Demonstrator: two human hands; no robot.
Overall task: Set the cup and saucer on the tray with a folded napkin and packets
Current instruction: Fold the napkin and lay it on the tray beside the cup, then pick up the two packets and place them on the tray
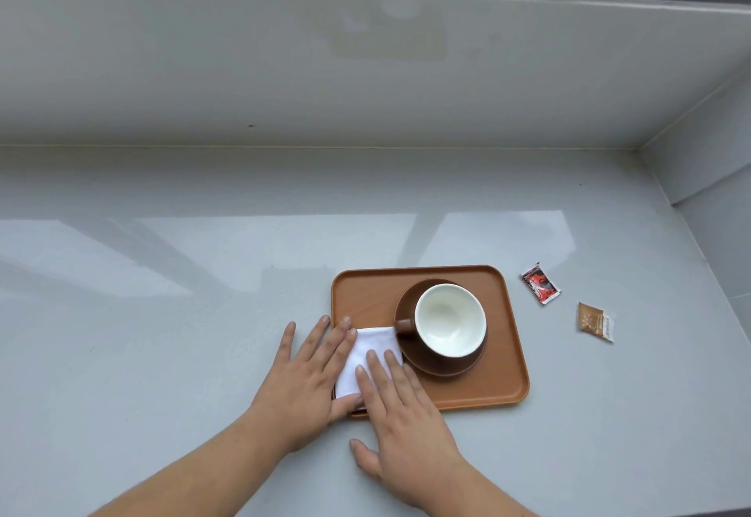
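A brown cup (450,319) with a white inside stands on a brown saucer (443,366) on the orange tray (500,386). Its handle points left. A folded white napkin (372,348) lies on the tray's left part, touching the saucer. My left hand (313,370) lies flat with its fingers spread over the napkin's left edge. Resting on the napkin's near right part is my right hand (400,411), also flat, fingers pressing down. A red and black packet (540,284) and a brown packet (595,321) lie on the counter to the right of the tray.
The tray sits on a glossy grey counter (162,333). A grey wall (365,61) rises behind it, with a window frame on top. A side wall closes the counter at the far right.
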